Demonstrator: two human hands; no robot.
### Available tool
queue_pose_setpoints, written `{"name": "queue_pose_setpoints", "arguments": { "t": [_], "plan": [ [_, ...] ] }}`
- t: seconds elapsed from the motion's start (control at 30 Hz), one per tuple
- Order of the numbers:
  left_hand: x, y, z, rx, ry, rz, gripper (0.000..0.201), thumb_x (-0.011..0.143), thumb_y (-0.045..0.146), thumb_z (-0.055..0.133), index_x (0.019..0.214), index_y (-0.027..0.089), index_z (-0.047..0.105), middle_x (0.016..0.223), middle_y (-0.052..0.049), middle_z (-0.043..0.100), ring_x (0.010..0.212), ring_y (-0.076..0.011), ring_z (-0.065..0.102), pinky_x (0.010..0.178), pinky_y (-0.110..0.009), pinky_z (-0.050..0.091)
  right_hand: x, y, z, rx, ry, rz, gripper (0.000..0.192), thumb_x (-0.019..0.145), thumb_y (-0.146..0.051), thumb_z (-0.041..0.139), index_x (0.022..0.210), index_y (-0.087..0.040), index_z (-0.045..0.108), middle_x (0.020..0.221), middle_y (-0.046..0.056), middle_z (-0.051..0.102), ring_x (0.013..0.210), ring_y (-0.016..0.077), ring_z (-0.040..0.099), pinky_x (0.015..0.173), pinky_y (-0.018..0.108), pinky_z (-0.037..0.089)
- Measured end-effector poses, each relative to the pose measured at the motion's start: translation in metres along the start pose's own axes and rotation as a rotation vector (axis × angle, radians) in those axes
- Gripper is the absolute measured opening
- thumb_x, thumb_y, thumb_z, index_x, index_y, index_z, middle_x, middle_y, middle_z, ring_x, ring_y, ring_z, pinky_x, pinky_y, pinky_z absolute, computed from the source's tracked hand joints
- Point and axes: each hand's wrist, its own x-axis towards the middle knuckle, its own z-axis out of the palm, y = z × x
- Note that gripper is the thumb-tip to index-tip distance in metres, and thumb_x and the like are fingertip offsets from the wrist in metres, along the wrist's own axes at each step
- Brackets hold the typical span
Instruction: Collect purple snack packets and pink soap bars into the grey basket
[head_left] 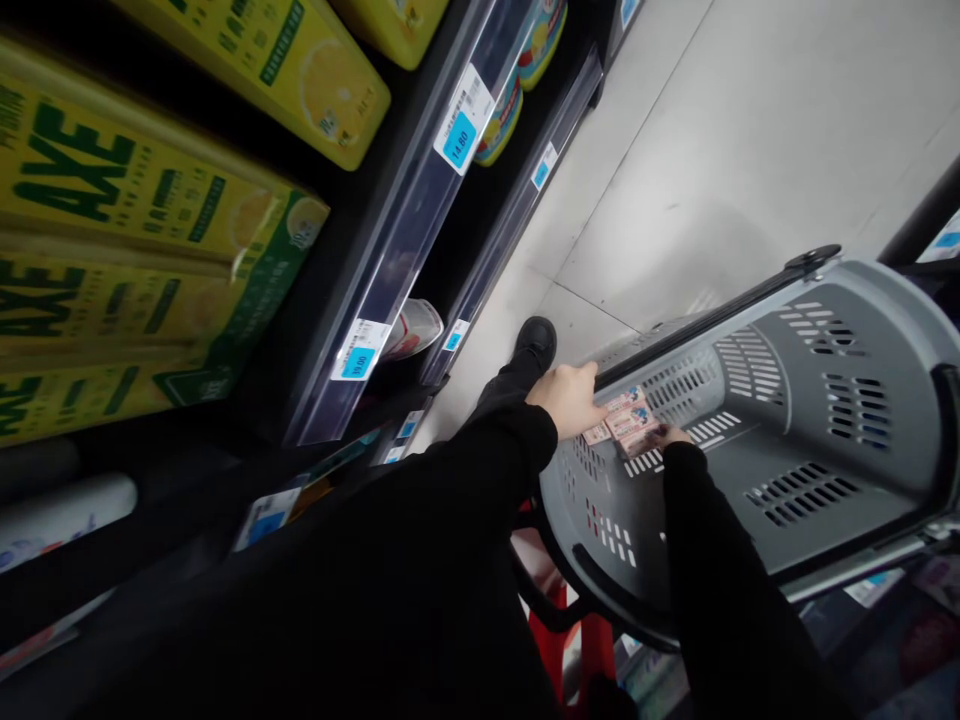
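Inside the grey shopping basket (817,430), near its end closest to me, are small pink printed packs (631,418) side by side. My left hand (568,398) reaches over the basket's rim with its fingers closed at one side of the packs. From the other side, my right hand (673,436) has its fingers closed on the edge of the same packs. The fingertips of that hand are partly hidden. Both forearms are in black sleeves.
Yellow AXE bottles (82,170) fill the shelf on the left. A price-tagged shelf edge (405,250) runs beside the aisle. My black shoe (535,342) is on the pale tiled floor (720,150). Red parts (551,640) show under the basket.
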Motion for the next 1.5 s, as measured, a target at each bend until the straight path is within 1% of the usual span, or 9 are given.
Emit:
{"name": "queue_pose_setpoints", "arguments": {
  "t": [0.17,0.33,0.4,0.5,0.57,0.67,0.9,1.3,1.5],
  "plan": [
    [0.0,0.001,0.001,-0.006,0.005,-0.03,0.026,0.075,0.036,0.058,0.095,0.019,0.059,0.088,-0.01,0.07,0.085,-0.0291,0.068,0.071,-0.034,0.053,-0.014,-0.005,0.032,-0.041,0.048,0.044,0.038,0.086,-0.035,0.059,0.116,-0.012,0.056,0.105,0.01,0.064,0.095,0.0193,0.061,0.086,0.038,0.049],
    [-0.001,0.002,-0.001,-0.008,0.002,-0.04,0.027,0.076,0.037,0.059,0.096,0.019,0.059,0.089,-0.011,0.07,0.087,-0.0293,0.068,0.073,-0.034,0.053,-0.021,-0.013,0.045,-0.087,0.13,0.082,0.04,0.086,-0.034,0.055,0.116,-0.008,0.053,0.105,0.015,0.062,0.098,0.0231,0.059,0.084,0.038,0.046],
    [-0.001,0.002,-0.001,-0.012,-0.003,-0.039,0.028,0.076,0.037,0.059,0.097,0.019,0.059,0.089,-0.011,0.07,0.086,-0.0291,0.068,0.074,-0.034,0.053,-0.025,-0.017,0.05,-0.113,0.175,0.064,0.063,0.079,-0.04,0.062,0.126,-0.002,0.043,0.116,0.022,0.056,0.109,0.0293,0.053,0.09,0.04,0.042],
    [-0.002,0.0,0.001,-0.015,0.003,-0.036,0.031,0.077,0.04,0.06,0.1,0.019,0.06,0.09,-0.011,0.07,0.088,-0.0286,0.068,0.075,-0.034,0.053,-0.032,-0.024,0.06,-0.15,0.215,-0.006,0.116,0.056,-0.053,0.078,0.14,0.002,0.02,0.14,0.029,0.036,0.129,0.0385,0.033,0.105,0.044,0.029],
    [-0.002,0.0,0.002,-0.012,0.014,-0.031,0.034,0.077,0.041,0.059,0.102,0.019,0.061,0.091,-0.011,0.07,0.089,-0.0285,0.067,0.076,-0.034,0.053,-0.037,-0.029,0.068,-0.17,0.223,-0.022,0.134,0.045,-0.055,0.082,0.143,0.003,0.011,0.146,0.03,0.025,0.133,0.0432,0.024,0.11,0.048,0.018],
    [-0.002,-0.001,0.003,0.0,0.031,-0.018,0.033,0.076,0.039,0.059,0.102,0.018,0.062,0.09,-0.011,0.071,0.088,-0.0285,0.068,0.075,-0.033,0.053,-0.039,-0.033,0.076,-0.183,0.246,-0.01,0.132,0.049,-0.054,0.079,0.142,0.008,0.009,0.144,0.033,0.026,0.129,0.0461,0.029,0.111,0.051,0.013],
    [0.0,0.001,0.0,0.033,0.025,-0.013,0.028,0.074,0.038,0.059,0.091,0.016,0.065,0.084,-0.012,0.071,0.083,-0.0296,0.069,0.07,-0.034,0.054,-0.03,-0.029,0.074,-0.187,0.309,-0.041,0.111,0.064,-0.046,0.067,0.137,0.014,0.01,0.133,0.034,0.037,0.12,0.0405,0.039,0.106,0.045,0.022],
    [0.001,0.0,0.002,0.02,0.029,-0.019,0.03,0.074,0.039,0.059,0.093,0.017,0.065,0.084,-0.012,0.071,0.082,-0.0307,0.069,0.069,-0.036,0.054,-0.025,-0.027,0.077,-0.135,0.333,-0.06,0.11,0.055,-0.039,0.069,0.135,0.013,0.015,0.133,0.034,0.036,0.122,0.0411,0.034,0.105,0.048,0.022],
    [0.001,0.001,0.001,0.012,0.015,-0.034,0.029,0.074,0.038,0.06,0.093,0.016,0.065,0.085,-0.013,0.07,0.084,-0.0299,0.069,0.072,-0.036,0.054,-0.02,-0.029,0.071,-0.086,0.321,-0.021,0.117,0.057,-0.045,0.069,0.139,0.013,0.008,0.139,0.035,0.028,0.127,0.0447,0.027,0.106,0.054,0.018]
  ]
}}
